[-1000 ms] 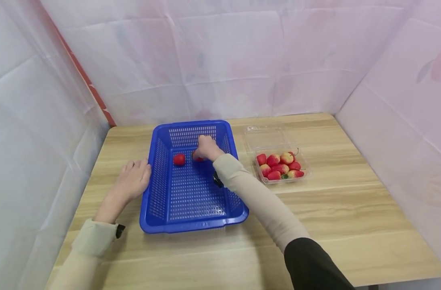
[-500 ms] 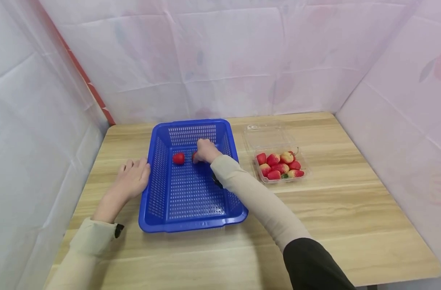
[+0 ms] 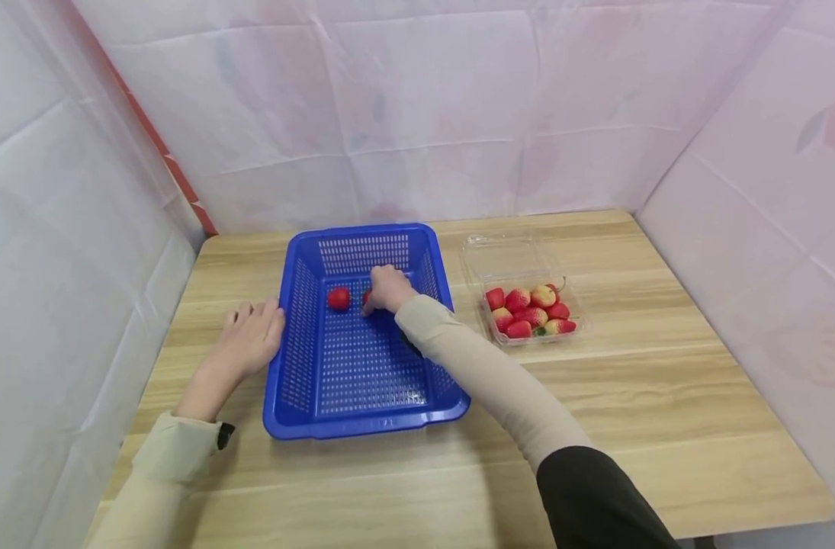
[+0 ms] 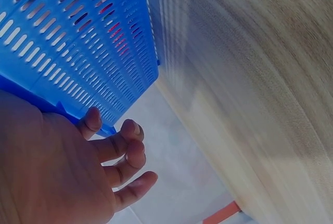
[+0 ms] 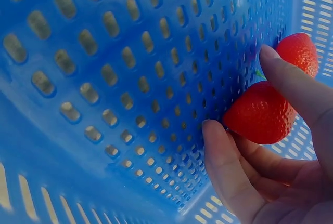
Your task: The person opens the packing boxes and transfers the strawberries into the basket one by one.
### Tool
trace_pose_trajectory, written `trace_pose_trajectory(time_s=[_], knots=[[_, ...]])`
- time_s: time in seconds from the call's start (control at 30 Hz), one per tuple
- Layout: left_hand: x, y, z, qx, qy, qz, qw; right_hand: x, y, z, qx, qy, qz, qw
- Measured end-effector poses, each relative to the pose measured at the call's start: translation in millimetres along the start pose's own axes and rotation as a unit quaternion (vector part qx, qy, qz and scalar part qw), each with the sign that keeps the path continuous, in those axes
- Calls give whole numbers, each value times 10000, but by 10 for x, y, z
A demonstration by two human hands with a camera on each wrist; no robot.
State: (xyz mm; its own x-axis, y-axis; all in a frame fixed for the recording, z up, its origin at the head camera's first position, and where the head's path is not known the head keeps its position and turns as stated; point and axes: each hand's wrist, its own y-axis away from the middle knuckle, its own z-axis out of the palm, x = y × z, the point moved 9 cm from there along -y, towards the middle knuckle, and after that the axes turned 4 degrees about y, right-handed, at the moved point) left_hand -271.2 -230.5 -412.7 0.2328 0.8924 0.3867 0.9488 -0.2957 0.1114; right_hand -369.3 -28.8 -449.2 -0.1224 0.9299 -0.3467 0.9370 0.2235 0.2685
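A blue plastic basket (image 3: pixel 369 428) with slotted walls stands on the table. Inside it, my right hand (image 3: pixel 391 290) curls its thumb and fingers round a red strawberry (image 5: pixel 261 114), low over the perforated floor. Another red strawberry (image 3: pixel 338 298) lies to the left on the basket floor; the right wrist view shows it just beyond the thumb. Against the basket's left rim rests my left hand (image 3: pixel 251 339), its fingers loosely bent and holding nothing, as the left wrist view (image 4: pixel 57 167) shows the palm of the hand.
Right of the basket, a clear plastic clamshell box (image 3: pixel 512 341) with its lid (image 3: pixel 502 255) folded back holds several red and yellowish strawberries (image 3: pixel 530 316). Pale printed sheets (image 3: pixel 431 114) surround the wooden table (image 3: pixel 637 381) on three sides.
My right hand has shifted slightly toward me inside the basket, staying at the same strawberry. The left hand keeps its place at the rim.
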Motion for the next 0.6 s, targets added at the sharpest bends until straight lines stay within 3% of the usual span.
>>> trace_pose_trajectory(time_s=[0.33, 0.6], knots=[[-3, -3, -3, -17, 32, -4, 10000, -17, 46, -19, -58, -171, -14, 9998], [-6, 5, -9, 25, 10, 3, 10000, -53, 6, 1, 187, 109, -218, 9995]])
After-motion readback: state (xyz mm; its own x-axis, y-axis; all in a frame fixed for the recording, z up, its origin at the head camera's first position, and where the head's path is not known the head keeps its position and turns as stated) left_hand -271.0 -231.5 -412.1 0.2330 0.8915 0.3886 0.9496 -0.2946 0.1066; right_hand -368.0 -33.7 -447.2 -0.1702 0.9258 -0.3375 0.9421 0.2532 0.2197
